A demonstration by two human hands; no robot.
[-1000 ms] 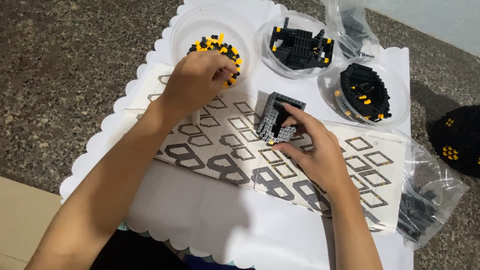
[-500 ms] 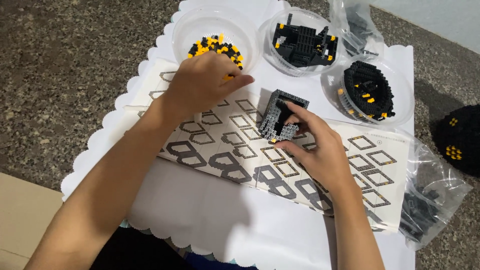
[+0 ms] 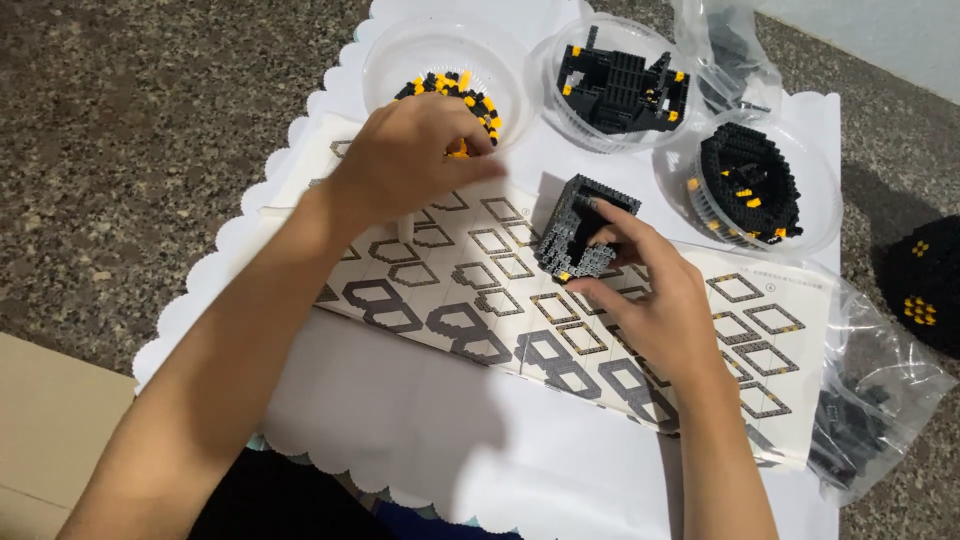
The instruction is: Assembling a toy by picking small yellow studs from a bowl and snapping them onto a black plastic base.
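Observation:
My right hand (image 3: 655, 295) grips a small black block build (image 3: 578, 231) with a yellow dot near its base, holding it on the printed instruction sheet (image 3: 470, 300). My left hand (image 3: 405, 160) reaches to the near rim of a clear bowl (image 3: 400, 50) of tiny black and yellow bricks (image 3: 470, 92). Its fingertips are pinched around a small yellow piece at the bowl's edge.
Two more clear bowls hold black builds: one at the top middle (image 3: 622, 85), one at the right (image 3: 748, 185). Clear plastic bags lie at the top right (image 3: 725, 45) and lower right (image 3: 870, 400). A scalloped white mat (image 3: 400, 440) covers the speckled stone surface. A black rounded build (image 3: 925, 290) sits at the far right.
My left hand has drawn back from inside the brick bowl to its near rim. My right hand keeps holding the black build in about the same place.

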